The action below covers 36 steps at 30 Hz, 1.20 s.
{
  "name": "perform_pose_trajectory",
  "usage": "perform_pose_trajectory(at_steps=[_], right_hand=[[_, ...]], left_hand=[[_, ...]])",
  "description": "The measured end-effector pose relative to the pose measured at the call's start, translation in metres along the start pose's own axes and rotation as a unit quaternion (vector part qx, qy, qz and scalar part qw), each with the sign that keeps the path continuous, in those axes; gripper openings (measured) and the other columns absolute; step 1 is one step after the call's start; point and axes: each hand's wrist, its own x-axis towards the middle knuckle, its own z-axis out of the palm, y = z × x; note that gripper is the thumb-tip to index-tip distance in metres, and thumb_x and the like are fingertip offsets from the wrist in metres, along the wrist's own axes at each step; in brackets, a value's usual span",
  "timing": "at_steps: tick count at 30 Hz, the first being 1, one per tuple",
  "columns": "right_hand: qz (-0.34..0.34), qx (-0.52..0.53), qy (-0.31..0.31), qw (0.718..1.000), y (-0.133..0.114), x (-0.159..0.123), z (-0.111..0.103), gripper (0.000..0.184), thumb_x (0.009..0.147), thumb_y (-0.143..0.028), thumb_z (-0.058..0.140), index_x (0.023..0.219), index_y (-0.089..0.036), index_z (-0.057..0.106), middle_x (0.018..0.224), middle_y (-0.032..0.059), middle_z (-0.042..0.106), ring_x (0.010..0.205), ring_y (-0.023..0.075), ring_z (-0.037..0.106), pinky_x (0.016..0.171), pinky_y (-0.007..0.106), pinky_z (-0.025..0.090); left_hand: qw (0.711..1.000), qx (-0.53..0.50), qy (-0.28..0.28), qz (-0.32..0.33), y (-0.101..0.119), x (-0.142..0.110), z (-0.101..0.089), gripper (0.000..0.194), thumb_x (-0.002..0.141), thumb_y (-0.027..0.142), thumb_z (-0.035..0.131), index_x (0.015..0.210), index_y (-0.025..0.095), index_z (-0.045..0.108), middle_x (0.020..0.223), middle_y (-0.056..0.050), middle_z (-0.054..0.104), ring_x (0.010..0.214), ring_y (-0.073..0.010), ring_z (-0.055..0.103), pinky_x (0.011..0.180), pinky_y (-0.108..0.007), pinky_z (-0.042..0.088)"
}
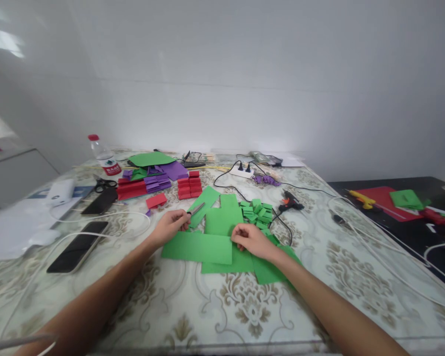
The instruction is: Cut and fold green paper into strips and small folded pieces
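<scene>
My left hand [172, 225] is closed around a slim metal blade or pen-like tool [197, 209] whose tip points right over a green paper strip [204, 203]. My right hand [249, 240] is curled, its fingers pinching the edge of the green paper sheets [198, 247] that lie flat on the table between both hands. A pile of small folded green pieces [257, 212] sits just beyond my right hand.
Red [189, 187] and purple folded stacks [156, 182], scissors [104, 184], a water bottle [104, 157], two phones [77, 245], a power strip [242, 172] with cables, and a glue gun [289, 201] lie on the patterned table [215, 306]. At the right stands a black table [422, 232].
</scene>
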Motion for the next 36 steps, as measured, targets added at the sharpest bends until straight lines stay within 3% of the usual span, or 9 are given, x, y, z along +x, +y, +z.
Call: perform_pose_trajectory(at_steps=[36], right_hand=[[-0.001,0.0,0.0,1.0,-0.0013,-0.0013,0.0003,0.009,0.077,-0.025,0.067,0.073,-0.019,0.062,0.059,-0.0047,0.057,0.054,0.0131,0.058,0.055,0.024,0.049]], left_hand=[[1.0,0.022,0.001,0.003,0.0009,-0.0002,0.0005,0.042,0.082,0.058,0.061,0.066,0.02,0.063,0.057,0.0,0.065,0.054,-0.0165,0.058,0.057,-0.027,0.048]])
